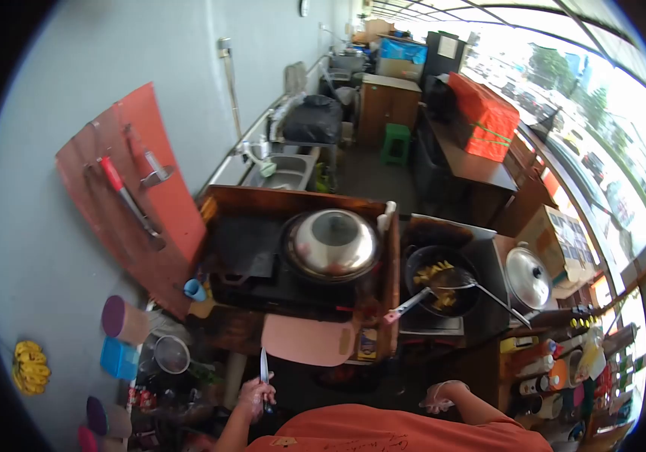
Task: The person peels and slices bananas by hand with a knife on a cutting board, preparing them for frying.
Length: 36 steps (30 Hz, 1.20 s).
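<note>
My left hand [257,395], in what looks like a clear plastic glove, is closed around the handle of a knife [264,368]. The blade points up and away from me, its tip beside the left edge of a pink cutting board [308,340]. Nothing lies on that board. My right hand [437,397], also in a clear glove, hangs low at my side with loose fingers and holds nothing I can see. Ahead of it, a black wok [467,265] on a stove contains yellowish-brown pieces, with a strainer [451,279] and another long-handled utensil [500,303] across it.
A domed metal lid [333,242] covers a pan behind the board. Another lid [528,279] stands right of the wok. Bottles [537,367] crowd the right side; containers [123,320] and a sieve [171,354] are at left. A sink [281,173] lies beyond the wooden surround.
</note>
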### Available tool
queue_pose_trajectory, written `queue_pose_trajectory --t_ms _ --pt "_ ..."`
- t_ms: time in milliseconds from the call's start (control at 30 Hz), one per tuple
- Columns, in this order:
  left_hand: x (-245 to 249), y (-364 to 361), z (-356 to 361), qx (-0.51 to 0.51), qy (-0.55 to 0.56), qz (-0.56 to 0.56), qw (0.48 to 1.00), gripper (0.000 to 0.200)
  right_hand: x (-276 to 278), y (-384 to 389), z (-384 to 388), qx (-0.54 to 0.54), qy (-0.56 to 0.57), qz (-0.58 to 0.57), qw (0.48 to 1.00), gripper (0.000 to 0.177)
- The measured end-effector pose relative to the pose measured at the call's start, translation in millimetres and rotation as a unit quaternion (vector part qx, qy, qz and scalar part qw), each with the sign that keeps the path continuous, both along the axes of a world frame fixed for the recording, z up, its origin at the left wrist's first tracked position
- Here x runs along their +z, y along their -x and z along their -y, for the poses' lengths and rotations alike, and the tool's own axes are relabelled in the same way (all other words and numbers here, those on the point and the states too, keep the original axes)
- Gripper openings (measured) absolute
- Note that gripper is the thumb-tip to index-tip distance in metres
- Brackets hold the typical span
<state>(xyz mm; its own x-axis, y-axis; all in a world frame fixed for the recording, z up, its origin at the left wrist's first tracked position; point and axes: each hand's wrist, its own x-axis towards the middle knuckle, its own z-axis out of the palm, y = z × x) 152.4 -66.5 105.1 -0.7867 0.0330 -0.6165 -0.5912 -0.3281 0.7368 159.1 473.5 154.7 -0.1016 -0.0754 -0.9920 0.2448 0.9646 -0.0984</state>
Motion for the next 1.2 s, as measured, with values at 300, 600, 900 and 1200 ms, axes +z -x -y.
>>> queue_pose_trajectory --t_ms 300,600,900,1200 --pt "101 -80 158 0.093 0.193 -0.050 0.975 0.017 115 111 192 0.288 0.072 -0.026 0.955 0.046" --pt "286 -176 245 0.207 0.333 -0.170 0.904 0.017 297 125 510 0.389 0.438 -0.179 0.790 0.037" --pt "312 -229 275 0.411 0.555 -0.215 0.690 0.016 326 79 831 0.303 0.721 -0.208 0.588 0.038" --pt "375 -225 289 0.476 0.764 -0.034 0.436 0.028 351 18 996 0.317 0.762 -0.363 0.432 0.055"
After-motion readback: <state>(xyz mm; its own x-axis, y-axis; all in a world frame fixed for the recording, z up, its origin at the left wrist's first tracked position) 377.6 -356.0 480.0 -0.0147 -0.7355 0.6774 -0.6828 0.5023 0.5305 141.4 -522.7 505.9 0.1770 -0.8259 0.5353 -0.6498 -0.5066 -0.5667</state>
